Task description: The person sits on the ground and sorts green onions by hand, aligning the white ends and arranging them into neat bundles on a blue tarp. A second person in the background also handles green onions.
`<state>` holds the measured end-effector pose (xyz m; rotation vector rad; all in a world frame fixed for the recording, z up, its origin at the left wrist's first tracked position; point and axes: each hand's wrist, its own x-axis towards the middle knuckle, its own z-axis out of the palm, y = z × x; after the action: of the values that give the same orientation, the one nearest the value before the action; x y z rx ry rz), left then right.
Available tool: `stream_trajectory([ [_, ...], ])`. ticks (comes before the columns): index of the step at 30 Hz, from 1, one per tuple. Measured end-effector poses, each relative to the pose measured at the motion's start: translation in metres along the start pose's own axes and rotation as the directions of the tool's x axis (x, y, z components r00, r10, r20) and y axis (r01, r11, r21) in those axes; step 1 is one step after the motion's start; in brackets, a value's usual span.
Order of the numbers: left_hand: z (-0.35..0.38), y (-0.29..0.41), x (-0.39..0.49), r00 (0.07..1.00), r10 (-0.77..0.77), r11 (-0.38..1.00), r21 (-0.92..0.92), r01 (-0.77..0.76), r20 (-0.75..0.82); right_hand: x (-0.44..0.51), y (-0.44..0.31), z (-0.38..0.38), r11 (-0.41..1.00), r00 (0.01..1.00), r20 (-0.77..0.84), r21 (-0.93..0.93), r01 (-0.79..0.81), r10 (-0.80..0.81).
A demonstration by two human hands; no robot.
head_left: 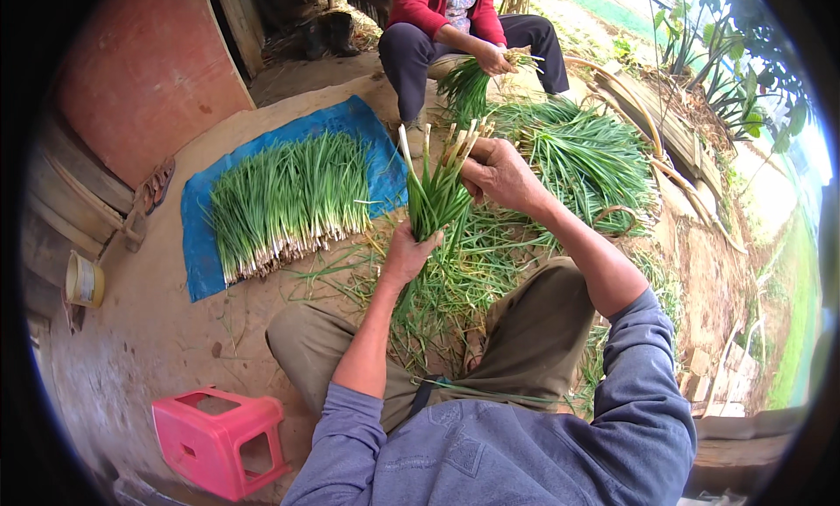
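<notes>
A bunch of allium greens, like young garlic or leeks (pixel 433 201), stands with its pale root ends up and its leaves hanging down. My left hand (pixel 408 253) is wrapped around its leafy part. At the upper right of the bunch, the fingers of my right hand (pixel 495 171) pinch some stalks near the brownish root ends. Below my hands, loose leaves and trimmings (pixel 453 283) cover the ground between my knees. To the left, pale-ended greens (pixel 295 191) lie in a neat row on a blue sheet (pixel 203 257).
Opposite me a seated person (pixel 453 20) holds another bunch of greens (pixel 467 86). A large heap of greens (pixel 584 152) lies to the right. A pink plastic stool (pixel 210 440) rests on its side at lower left. A yellowish bucket (pixel 84 281) and sandals (pixel 156 184) are by the left wall.
</notes>
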<state>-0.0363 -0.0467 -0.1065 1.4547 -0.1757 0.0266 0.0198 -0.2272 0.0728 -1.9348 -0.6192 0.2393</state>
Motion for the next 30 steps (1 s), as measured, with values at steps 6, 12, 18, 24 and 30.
stream_trajectory([
  [6,0.0,0.003,0.002,0.983,0.178,0.972,0.161,-0.17,-0.039,-0.008,-0.009,0.0,0.996,0.999,-0.044,0.086,-0.007,0.011],
  [12,-0.002,0.001,0.0,0.994,0.108,0.979,0.177,-0.101,-0.027,-0.011,-0.036,-0.025,0.988,0.955,-0.29,0.117,0.105,-0.067],
  [18,-0.008,-0.016,0.005,0.999,-0.033,0.996,-0.08,0.033,-0.007,-0.005,-0.071,-0.143,0.914,0.646,-0.663,-0.159,0.374,-0.38],
  [24,-0.019,-0.003,0.005,0.994,-0.065,0.912,-0.41,0.025,-0.085,-0.024,-0.092,-0.214,0.714,0.254,-0.693,-0.528,0.459,-0.675],
  [30,-0.043,0.022,0.007,0.985,-0.134,0.758,-0.652,0.031,-0.11,-0.009,-0.063,-0.17,0.897,0.525,-0.739,-0.26,0.357,-0.423],
])
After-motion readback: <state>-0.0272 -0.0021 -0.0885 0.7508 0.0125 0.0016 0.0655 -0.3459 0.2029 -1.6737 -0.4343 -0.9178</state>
